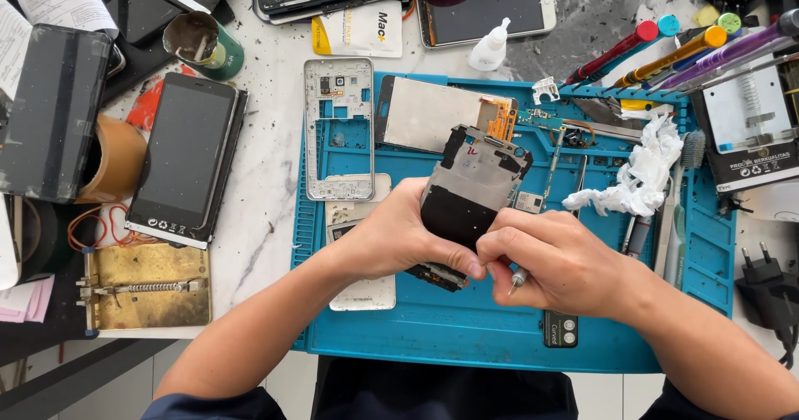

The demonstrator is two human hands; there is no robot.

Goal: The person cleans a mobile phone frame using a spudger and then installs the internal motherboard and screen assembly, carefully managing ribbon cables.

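So the left hand (395,237) is gripping a stripped phone body (470,195) tilted up over the blue repair mat (466,328), probably so its near edge faces the tool. The right hand (558,262) is pinching a small screwdriver (518,280) right at that edge. The white frame (339,129) and screen panel (433,114) are lying farther back on the mat, out of the way, with the crumpled tissue (641,174) off right.

bright, even overhead light, soft short shadows, mild glare on dark phone screens (487,4), sharp focus throughout
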